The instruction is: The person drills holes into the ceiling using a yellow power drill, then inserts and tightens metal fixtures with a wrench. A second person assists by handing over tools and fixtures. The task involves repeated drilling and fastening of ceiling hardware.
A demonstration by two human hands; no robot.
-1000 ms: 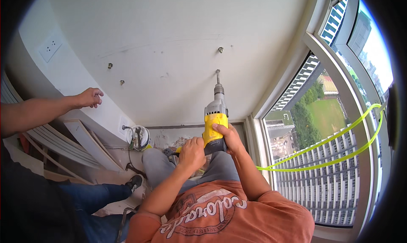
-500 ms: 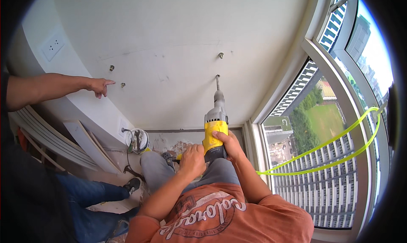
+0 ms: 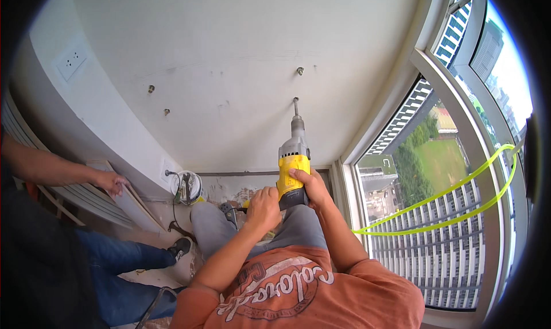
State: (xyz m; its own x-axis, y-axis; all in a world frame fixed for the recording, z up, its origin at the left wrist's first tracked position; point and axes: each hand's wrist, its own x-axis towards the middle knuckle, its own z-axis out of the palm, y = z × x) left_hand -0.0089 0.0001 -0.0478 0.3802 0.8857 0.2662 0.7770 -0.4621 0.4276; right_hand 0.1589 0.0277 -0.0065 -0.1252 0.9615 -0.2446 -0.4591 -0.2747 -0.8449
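A yellow, grey and black power drill point(image 3: 294, 167) points away from me at the white wall point(image 3: 247, 24), held in front of my knees. The tip of its long bit point(image 3: 296, 107) meets a hole in the wall. My left hand point(image 3: 265, 208) is closed around the drill's rear handle, mostly hidden behind the fingers. On the right side of the yellow housing, my right hand point(image 3: 311, 186) grips with its thumb laid over the top. An anchor bolt point(image 3: 299, 71) sticks out of the wall just above the bit.
Two more anchor bolts point(image 3: 151, 89) protrude at left. A co-worker's hand point(image 3: 112, 182) is at a leaning white board point(image 3: 135, 198). A white bucket point(image 3: 188, 186) and a hammer point(image 3: 182, 231) are on the floor. Right, a yellow-green strap point(image 3: 442, 216) hangs by the window point(image 3: 425, 157).
The co-worker's hand, which pointed at the bolts on the left, has dropped to the leaning board. My hands keep hold of the drill, its bit still at the same hole.
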